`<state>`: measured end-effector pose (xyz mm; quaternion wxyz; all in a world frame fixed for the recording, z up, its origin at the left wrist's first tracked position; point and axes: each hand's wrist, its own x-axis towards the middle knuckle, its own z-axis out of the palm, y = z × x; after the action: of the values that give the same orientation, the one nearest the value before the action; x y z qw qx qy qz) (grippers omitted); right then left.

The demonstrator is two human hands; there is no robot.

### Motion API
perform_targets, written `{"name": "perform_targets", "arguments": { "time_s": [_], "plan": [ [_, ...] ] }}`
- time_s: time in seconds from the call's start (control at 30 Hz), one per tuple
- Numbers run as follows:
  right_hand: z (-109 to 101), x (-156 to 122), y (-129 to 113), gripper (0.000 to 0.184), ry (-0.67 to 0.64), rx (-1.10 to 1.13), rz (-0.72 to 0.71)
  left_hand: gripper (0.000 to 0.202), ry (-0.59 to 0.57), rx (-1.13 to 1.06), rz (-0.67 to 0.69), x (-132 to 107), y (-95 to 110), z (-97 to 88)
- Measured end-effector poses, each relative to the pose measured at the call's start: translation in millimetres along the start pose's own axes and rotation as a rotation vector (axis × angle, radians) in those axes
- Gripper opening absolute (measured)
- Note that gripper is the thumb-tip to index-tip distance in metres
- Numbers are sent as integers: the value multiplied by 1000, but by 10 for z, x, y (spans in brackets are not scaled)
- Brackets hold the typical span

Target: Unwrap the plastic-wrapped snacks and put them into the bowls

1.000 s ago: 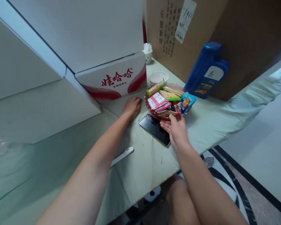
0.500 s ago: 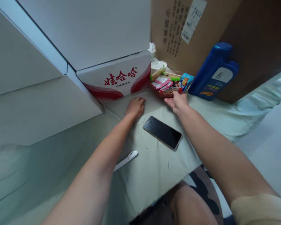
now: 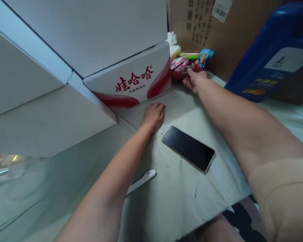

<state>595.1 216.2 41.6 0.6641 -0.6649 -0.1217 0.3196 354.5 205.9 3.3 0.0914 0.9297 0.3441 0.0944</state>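
Observation:
My right hand (image 3: 195, 80) grips the near rim of a reddish see-through bowl (image 3: 178, 77), thumb over the edge and the other fingers bent below. Small wrapped snacks fill the bowl, among them pink packets (image 3: 179, 64) and a blue packet (image 3: 204, 57). My left hand (image 3: 153, 115) lies palm down on the pale green cloth (image 3: 176, 191), fingers stretched out and holding nothing. It rests just in front of a white carton with red lettering (image 3: 133, 80). A black-screened phone (image 3: 188, 148) lies face up between my forearms.
A blue bottle (image 3: 270, 57) stands at the right, against a large brown cardboard box (image 3: 192, 20). White cartons (image 3: 103, 30) rise at the left and back. A slim white strip (image 3: 143, 179) lies partly under my left forearm. Shiny packaging (image 3: 7, 164) sits far left.
My right hand and the snack bowl have moved farther back, along the white carton's right edge. My left hand stays on the cloth. The view has shifted, so the bottle looks larger.

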Motion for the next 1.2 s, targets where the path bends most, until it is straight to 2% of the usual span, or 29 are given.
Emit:
{"name": "perform_targets", "arguments": {
  "time_s": [0.1, 0.2, 0.27, 0.33, 0.37, 0.43, 0.5, 0.53, 0.6, 0.67, 0.73, 0.8, 0.87, 0.93, 1.03, 1.1, 1.2],
  "plan": [
    [137, -97, -75, 15, -55, 8, 68, 46, 6, -14, 4, 0, -10, 14],
    [44, -470, -32, 14, -142, -19, 40, 43, 9, -138, -15, 83, -35, 8],
    [-183, -898, 53, 20, -211, -75, 14, 35, 29, -394, -159, 151, -45, -35],
    [-536, -1431, 167, 22, -334, -86, -19, 27, 98, -697, -370, 135, -35, -122],
    [-745, -1709, 230, 21, -381, -92, -36, 27, 146, -785, -431, 67, -19, -180],
    [-1165, -2222, 359, 26, -458, -166, -45, 25, 248, -884, -490, -224, 39, -302],
    [-1493, -2623, 480, 41, -542, -251, 12, 19, 421, -1153, -540, -708, 124, -404],
    [-1591, -2779, 533, 45, -560, -291, 6, 18, 500, -1293, -549, -1001, 165, -444],
    [-1632, -3032, 617, 50, -623, -369, -23, 14, 623, -1478, -555, -1629, 204, -514],
    [-1489, -3253, 677, 48, -714, -433, -76, 13, 761, -1523, -649, -2237, 138, -605],
    [-1225, -3475, 735, 43, -832, -475, -133, 12, 940, -1461, -784, -2767, -46, -745],
    [-895, -3698, 815, 38, -958, -503, -190, 11, 1118, -1363, -843, -3192, -293, -924],
    [-527, -3912, 920, 32, -1071, -540, -278, 10, 1241, -1296, -836, -3512, -519, -1090],
    [-122, -4105, 1032, 25, -1156, -591, -450, 9, 1287, -1262, -825, -3739, -671, -1190],
    [564, -4344, 1156, 18, -1206, -624, -824, 6, 1253, -1164, -839, -3947, -772, -1186],
    [1066, -4482, 1202, 23, -1174, -640, -1037, 4, 1226, -1094, -854, -4028, -814, -1134],
    [1830, -4684, 1264, 34, -1127, -775, -1239, 5, 1247, -1084, -854, -4098, -913, -1097]
  ]
}}
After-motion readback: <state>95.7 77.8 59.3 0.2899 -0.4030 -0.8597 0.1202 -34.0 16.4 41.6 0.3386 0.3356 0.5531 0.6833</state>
